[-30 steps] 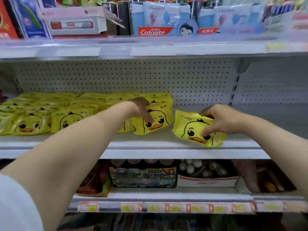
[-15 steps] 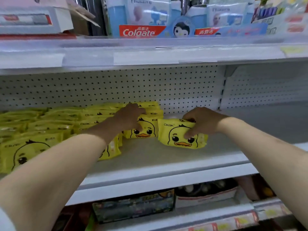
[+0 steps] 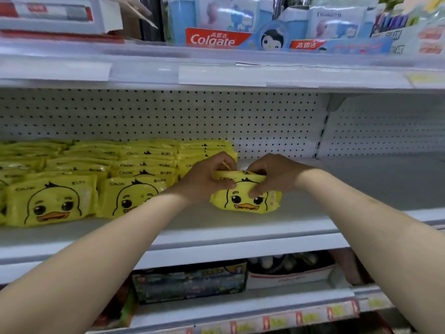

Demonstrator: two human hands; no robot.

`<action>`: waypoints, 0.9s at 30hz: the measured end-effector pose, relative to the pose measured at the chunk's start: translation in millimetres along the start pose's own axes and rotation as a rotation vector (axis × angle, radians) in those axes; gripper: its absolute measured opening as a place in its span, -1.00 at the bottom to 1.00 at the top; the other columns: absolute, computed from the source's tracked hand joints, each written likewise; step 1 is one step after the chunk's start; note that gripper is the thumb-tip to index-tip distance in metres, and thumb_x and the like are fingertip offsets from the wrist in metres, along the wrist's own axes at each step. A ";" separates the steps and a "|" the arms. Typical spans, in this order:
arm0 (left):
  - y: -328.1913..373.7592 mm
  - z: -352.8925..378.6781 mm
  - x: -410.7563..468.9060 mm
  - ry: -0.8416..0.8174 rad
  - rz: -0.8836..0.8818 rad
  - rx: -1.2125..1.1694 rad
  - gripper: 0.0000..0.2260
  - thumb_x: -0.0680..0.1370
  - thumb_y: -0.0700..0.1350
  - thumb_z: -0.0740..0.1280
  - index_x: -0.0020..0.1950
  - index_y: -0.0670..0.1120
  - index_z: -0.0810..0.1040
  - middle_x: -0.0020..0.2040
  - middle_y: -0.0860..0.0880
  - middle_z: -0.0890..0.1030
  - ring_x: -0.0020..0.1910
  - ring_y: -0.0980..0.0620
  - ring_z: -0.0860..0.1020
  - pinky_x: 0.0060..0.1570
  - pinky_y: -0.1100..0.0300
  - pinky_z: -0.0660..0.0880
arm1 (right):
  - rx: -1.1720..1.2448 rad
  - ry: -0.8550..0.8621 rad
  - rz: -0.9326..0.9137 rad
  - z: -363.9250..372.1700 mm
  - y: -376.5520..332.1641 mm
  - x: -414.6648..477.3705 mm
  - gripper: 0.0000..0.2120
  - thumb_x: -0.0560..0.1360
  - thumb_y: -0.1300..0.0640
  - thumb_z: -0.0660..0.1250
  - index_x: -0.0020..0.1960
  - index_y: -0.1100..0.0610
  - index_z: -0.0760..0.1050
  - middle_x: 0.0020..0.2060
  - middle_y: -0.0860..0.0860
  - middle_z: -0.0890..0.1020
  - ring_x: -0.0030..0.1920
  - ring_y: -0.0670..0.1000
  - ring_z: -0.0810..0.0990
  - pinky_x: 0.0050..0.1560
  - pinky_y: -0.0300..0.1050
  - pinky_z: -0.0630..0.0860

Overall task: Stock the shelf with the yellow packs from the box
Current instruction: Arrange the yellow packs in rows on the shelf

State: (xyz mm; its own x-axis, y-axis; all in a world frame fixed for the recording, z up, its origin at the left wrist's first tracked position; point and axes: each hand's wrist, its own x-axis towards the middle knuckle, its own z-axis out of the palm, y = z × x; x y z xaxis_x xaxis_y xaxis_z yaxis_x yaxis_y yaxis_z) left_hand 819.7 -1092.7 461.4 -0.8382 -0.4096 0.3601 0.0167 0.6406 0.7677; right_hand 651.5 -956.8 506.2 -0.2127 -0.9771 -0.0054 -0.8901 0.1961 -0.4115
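A yellow pack with a duck face (image 3: 245,201) stands tilted on the white shelf (image 3: 240,227), just right of several rows of the same yellow packs (image 3: 96,179). My left hand (image 3: 207,177) grips its upper left corner, and my right hand (image 3: 272,174) grips its top edge, fingers curled down over the front. The box is not in view.
The shelf to the right of the held pack is bare, up to a bracket (image 3: 322,131) in the pegboard back wall. Colgate toothpaste boxes (image 3: 214,39) fill the shelf above. Below, a coloured carton (image 3: 190,283) and a white tray (image 3: 289,276) sit on a lower shelf.
My left hand left the neighbouring pack and came onto the pack my right hand holds. That pack moved further back on the shelf, toward the rows.
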 end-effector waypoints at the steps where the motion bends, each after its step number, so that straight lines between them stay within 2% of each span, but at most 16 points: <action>1: -0.1 1.3 -2.0 0.024 -0.012 0.012 -0.72 0.43 -0.20 0.51 -0.03 0.08 0.49 -0.05 -0.05 0.63 0.00 -0.11 0.60 0.04 -0.02 0.52 | 0.016 0.020 -0.006 3.0 1.3 0.0 -0.71 0.33 0.04 0.59 0.02 -0.06 0.62 -0.10 -0.12 0.69 -0.06 -0.08 0.65 -0.04 -0.16 0.58; 4: -3.0 3.9 -8.2 0.075 -0.053 0.069 -0.69 0.42 -0.23 0.51 -0.10 0.11 0.47 -0.06 -0.05 0.62 0.02 -0.12 0.58 0.09 -0.02 0.48 | 0.221 0.112 -0.029 11.3 7.9 -2.3 -0.63 0.33 0.14 0.60 0.04 -0.05 0.53 -0.03 -0.05 0.67 -0.03 -0.03 0.66 0.02 -0.12 0.58; 7: -6.4 3.4 -13.8 0.096 -0.073 0.046 -0.72 0.42 -0.22 0.52 -0.10 0.10 0.49 -0.06 -0.05 0.61 0.02 -0.09 0.57 0.09 0.05 0.47 | 0.373 0.206 -0.063 19.8 17.0 -8.0 -0.70 0.35 0.25 0.58 -0.05 0.06 0.51 -0.05 -0.03 0.68 -0.04 -0.04 0.66 0.05 -0.13 0.56; 11: 1.4 3.3 -18.3 0.114 -0.087 0.019 -0.85 0.46 -0.13 0.49 -0.04 -0.06 0.57 -0.13 0.10 0.60 -0.08 0.19 0.54 -0.04 0.32 0.39 | 0.417 0.256 -0.038 28.7 25.4 -13.9 -0.81 0.36 0.20 0.58 -0.15 0.02 0.60 -0.19 -0.11 0.65 -0.16 -0.14 0.59 -0.05 -0.20 0.47; 13: 2.6 0.5 -17.7 0.097 -0.083 0.046 -0.90 0.48 -0.13 0.47 -0.09 -0.10 0.60 -0.14 0.08 0.64 -0.10 0.24 0.55 -0.04 0.34 0.40 | 0.441 0.281 0.003 27.9 29.0 -15.9 -0.85 0.36 0.14 0.59 -0.18 -0.05 0.65 -0.22 -0.15 0.68 -0.19 -0.21 0.59 -0.07 -0.25 0.46; 16: 4.1 -9.6 -12.7 0.035 -0.076 0.176 -0.87 0.48 -0.08 0.48 -0.18 -0.10 0.60 -0.16 -0.04 0.65 -0.17 0.09 0.55 -0.09 0.17 0.41 | 0.484 0.318 0.051 26.9 32.5 -16.4 -0.92 0.35 0.09 0.59 -0.24 -0.03 0.70 -0.25 -0.07 0.72 -0.21 -0.18 0.61 -0.04 -0.21 0.52; 18: 6.4 -15.4 -8.1 -0.014 -0.045 0.325 -0.85 0.49 -0.04 0.47 -0.20 -0.08 0.58 -0.18 -0.01 0.65 -0.13 0.03 0.56 -0.10 0.16 0.42 | 0.490 0.346 0.057 28.2 31.5 -14.2 -0.91 0.35 0.08 0.59 -0.27 -0.04 0.70 -0.28 -0.09 0.72 -0.23 -0.19 0.61 -0.07 -0.23 0.51; 21: 7.8 -22.0 -5.2 -0.019 -0.038 0.428 -0.80 0.50 0.00 0.45 -0.22 -0.07 0.54 -0.22 0.05 0.61 -0.17 0.03 0.53 -0.18 0.17 0.38 | 0.488 0.398 0.049 32.1 26.8 -5.7 -0.88 0.36 0.07 0.59 -0.29 -0.06 0.68 -0.32 -0.14 0.69 -0.22 -0.17 0.61 -0.10 -0.24 0.46; 24: 8.3 -25.0 -1.9 -0.049 -0.085 0.469 -0.71 0.44 0.11 0.49 -0.09 -0.06 0.52 -0.16 0.02 0.60 -0.14 0.04 0.55 -0.20 0.16 0.40 | 0.518 0.431 0.031 34.9 25.0 3.9 -0.91 0.35 0.08 0.59 -0.25 0.00 0.69 -0.29 -0.08 0.69 -0.18 -0.09 0.61 -0.07 -0.16 0.52; 27: 15.5 -23.7 3.9 -0.158 -0.160 0.479 -0.47 0.32 0.14 0.57 0.17 0.04 0.45 0.00 0.12 0.58 -0.03 0.14 0.55 -0.08 0.21 0.47 | 0.552 0.435 -0.009 38.2 19.0 13.1 -0.85 0.33 0.07 0.61 -0.17 0.10 0.71 -0.23 -0.01 0.71 -0.18 -0.08 0.62 -0.01 -0.09 0.54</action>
State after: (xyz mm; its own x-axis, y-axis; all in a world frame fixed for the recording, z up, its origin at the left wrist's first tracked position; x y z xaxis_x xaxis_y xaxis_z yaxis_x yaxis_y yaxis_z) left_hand 829.6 -1099.8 487.3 -0.8826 -0.4471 0.1454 -0.3381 0.8185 0.4645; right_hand 647.2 -969.0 463.5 -0.4507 -0.8343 0.3176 -0.5824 0.0052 -0.8129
